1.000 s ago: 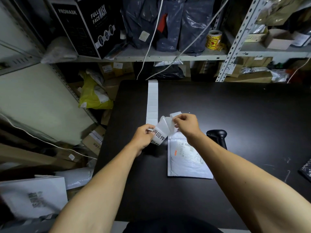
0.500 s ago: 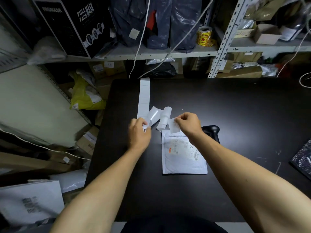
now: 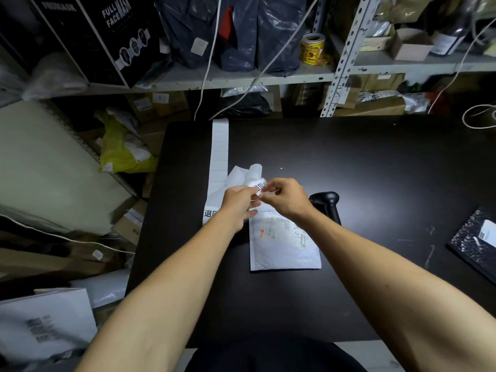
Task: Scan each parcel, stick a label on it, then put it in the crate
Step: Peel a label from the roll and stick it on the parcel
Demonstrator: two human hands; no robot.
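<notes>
white padded mailer (image 3: 284,248) flat on black table (image 3: 375,170), printed label face up, text unreadable. at its top edge, left hand (image 3: 237,204) and right hand (image 3: 285,196) both pinch a small barcode sticker (image 3: 259,187). label strip (image 3: 218,159) left of mailer reads "退". scanner (image 3: 328,204) just right.

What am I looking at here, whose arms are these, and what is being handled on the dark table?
No machine here: a person wears a camera on the head, so you look down along their own two arms. The left hand and right hand meet over a black table and pinch a small printed label between them, at the end of a long white label strip. Below lies a white padded parcel, flat, with its shipping form up. A black scanner lies beside it. Shelves of boxes and bags stand behind.
</notes>
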